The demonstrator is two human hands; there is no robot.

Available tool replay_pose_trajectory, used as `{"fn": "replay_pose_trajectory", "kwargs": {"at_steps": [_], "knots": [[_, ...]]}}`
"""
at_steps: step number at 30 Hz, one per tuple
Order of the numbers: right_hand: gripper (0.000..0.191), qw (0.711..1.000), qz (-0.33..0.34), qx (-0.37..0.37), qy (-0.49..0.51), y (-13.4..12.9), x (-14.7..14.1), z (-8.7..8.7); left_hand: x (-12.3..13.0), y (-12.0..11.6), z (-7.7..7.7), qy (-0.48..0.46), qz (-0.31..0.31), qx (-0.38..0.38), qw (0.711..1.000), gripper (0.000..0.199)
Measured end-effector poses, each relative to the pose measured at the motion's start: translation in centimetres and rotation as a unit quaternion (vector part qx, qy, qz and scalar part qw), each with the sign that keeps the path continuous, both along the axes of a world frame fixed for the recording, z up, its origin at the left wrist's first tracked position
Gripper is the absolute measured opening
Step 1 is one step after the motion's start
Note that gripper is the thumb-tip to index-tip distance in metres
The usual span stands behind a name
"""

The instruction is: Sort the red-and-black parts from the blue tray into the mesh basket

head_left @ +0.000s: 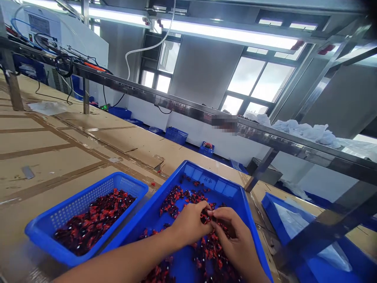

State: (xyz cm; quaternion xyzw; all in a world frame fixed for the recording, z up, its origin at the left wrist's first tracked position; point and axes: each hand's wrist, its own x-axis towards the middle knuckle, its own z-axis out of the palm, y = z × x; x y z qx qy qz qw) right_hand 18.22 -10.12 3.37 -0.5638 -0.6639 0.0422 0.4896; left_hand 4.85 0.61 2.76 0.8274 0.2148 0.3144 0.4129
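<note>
- Blue plastic makes up the large tray [194,173], set on a table [73,165] covered in cardboard and brown tape.
- Inside it, red and dark pieces [210,247] lie loose in heaps, with bare blue floor showing between them.
- The left hand [191,220] is over the tray, thumb and forefinger curled narrowly around a small piece [205,216], red and dark like the others.
- The right hand [237,237] faces it, thumb and forefinger pinched on the same piece; its other fingers are bent, and the exact contact is partly hidden.
- That piece sits between the two hands, above the heaps.
- Just left of the tray stands a blue basket [79,206] with holes in its walls, holding a thick layer of similar pieces.
- To the right, another blue tray [272,220] holds clear plastic [291,222].
- A metal rail [176,104] crosses beyond, below bright tube lights [224,35].
</note>
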Motion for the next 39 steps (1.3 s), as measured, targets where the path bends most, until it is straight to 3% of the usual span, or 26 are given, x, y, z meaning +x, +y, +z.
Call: {"fn": "replay_pose_trajectory", "kwargs": {"at_steps": [8, 13, 18, 22, 28, 35, 39], "knots": [[0.014, 0.994, 0.003, 0.064, 0.088, 0.1, -0.4, -0.5, 0.2, -0.1, -0.4, 0.021, 0.024, -0.007, 0.999, 0.028], [0.013, 0.995, -0.03, 0.088, 0.046, 0.3, -0.7, -0.5, 0.2, -0.2, -0.4, 0.02, 0.011, -0.019, 1.0, 0.028], [0.005, 0.997, -0.034, 0.036, 0.056, -0.2, -0.7, 0.0, -0.1, -0.3, 0.1, 0.038, 0.026, -0.025, 0.999, 0.032], [0.018, 0.998, -0.029, -0.05, 0.009, -0.5, -0.8, 0.5, -0.2, -0.3, 0.4, 0.046, 0.02, -0.022, 0.998, 0.028], [0.007, 0.988, -0.089, -0.108, -0.065, 0.0, -2.1, 0.7, -0.5, -0.3, 0.1, 0.048, -0.012, -0.01, 0.999, 0.02], [0.022, 0.98, -0.12, -0.152, -0.047, 0.4, -1.6, 0.6, -0.2, 0.1, -0.3, 0.065, 0.005, 0.023, 0.998, 0.02], [0.027, 0.985, -0.097, -0.136, 0.039, 0.8, -1.1, 0.1, 0.1, 0.0, -0.6, 0.061, 0.002, -0.002, 0.998, 0.017]]}}
